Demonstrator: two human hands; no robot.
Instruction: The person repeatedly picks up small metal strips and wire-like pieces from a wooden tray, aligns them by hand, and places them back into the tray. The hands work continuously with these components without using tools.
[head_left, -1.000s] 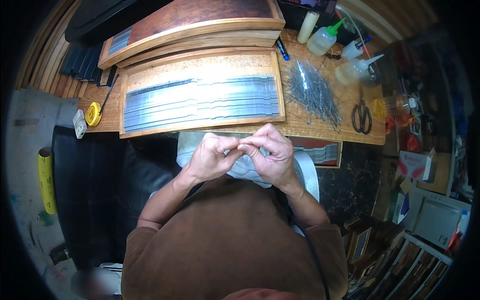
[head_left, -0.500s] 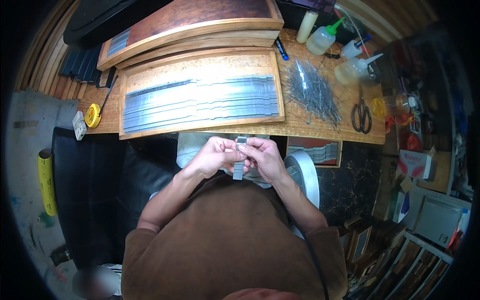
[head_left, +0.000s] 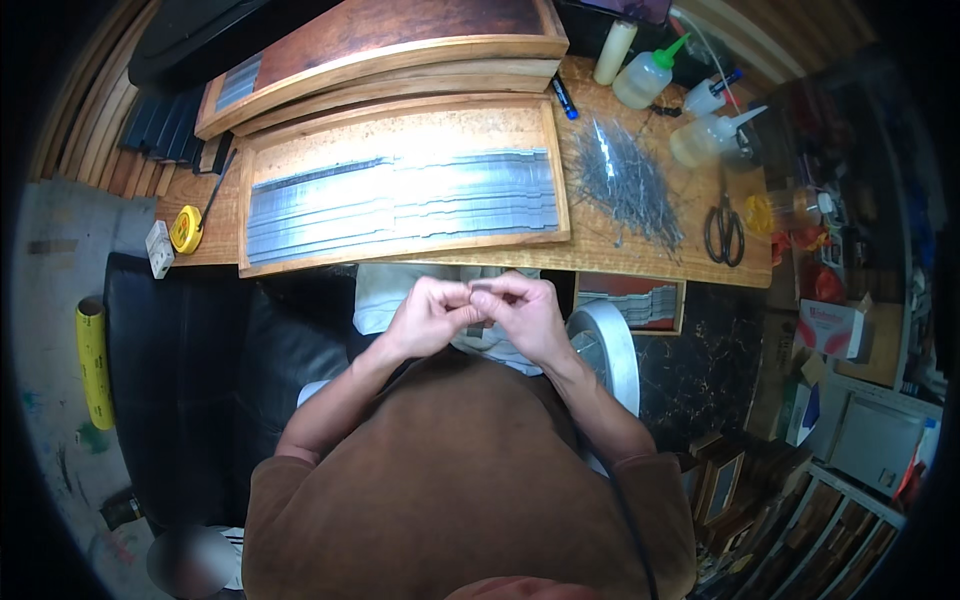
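Observation:
Just in front of the table edge my left hand (head_left: 432, 315) and my right hand (head_left: 523, 315) meet, their thumbs and fingers pinched together. Between them is a short, grey segmented metal strip (head_left: 477, 331), mostly covered by the fingers. Beyond the hands, a shallow wooden tray (head_left: 405, 256) rests on the table. Rows of similar flat silver strips (head_left: 400, 205) lie in it, with glare across the middle. To its right is a loose heap of thin metal pins (head_left: 625, 190).
Black-handled scissors (head_left: 723, 235) lie right of the pins. Squeeze bottles (head_left: 643, 82) and a blue marker (head_left: 564, 97) are at the back right. A yellow tape measure (head_left: 186, 230) sits at left. Stacked trays (head_left: 400, 85) stand behind; a lower tray (head_left: 630, 303) holds more strips.
The strip hung lengthwise between my fingers, its lower end showing; now it is mostly hidden. My fingers have closed in around it, while both hands stay in about the same place.

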